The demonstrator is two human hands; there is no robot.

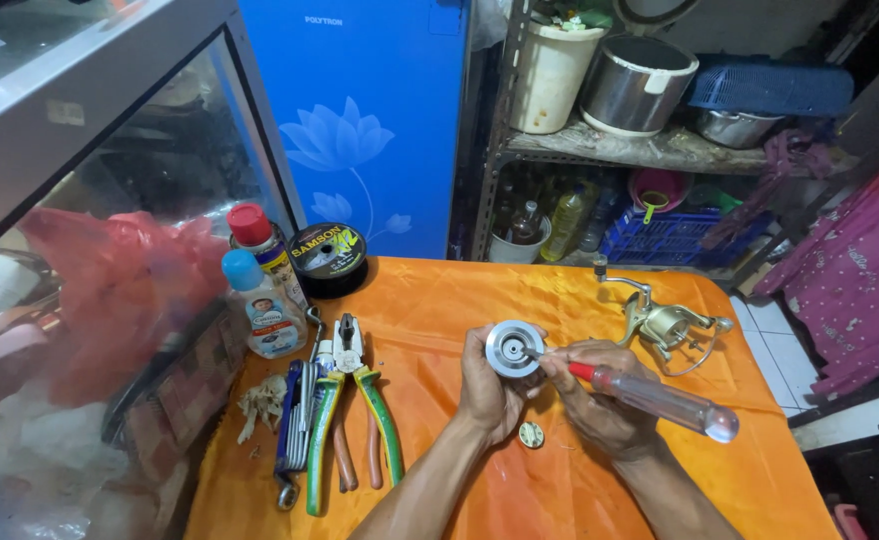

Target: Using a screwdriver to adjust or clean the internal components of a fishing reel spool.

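Clearly, in the head view, the left hand [488,385] cups a round silver spool [515,348] from below and behind, fingers wrapped on its rim, face turned up above the orange table [440,310]. The right hand [600,400] grips a screwdriver [650,395] with a clear handle and red collar, its thin tip set at the hub of the spool. Both hands are closed on what they carry; neither is slack.

To work this well, I judge the tip should sit square in the centre fastener before any turn, with the shaft in line with the hub instead of slanting as it does now, since a slanted tip may slip and scar the face. The left hand does best to clamp the rim hard so the spool cannot spin with the driver. Pressing down while turning slowly should keep the bite.

A small round part [531,434] lies on the cloth just below the hands, near enough to be knocked; care with the wrists is wise. The reel body [665,322] rests to the right, apart from the hands. Pliers [355,400] with green and yellow grips, hex keys [295,425], two bottles [263,300] and a line spool [328,258] lie at the left.
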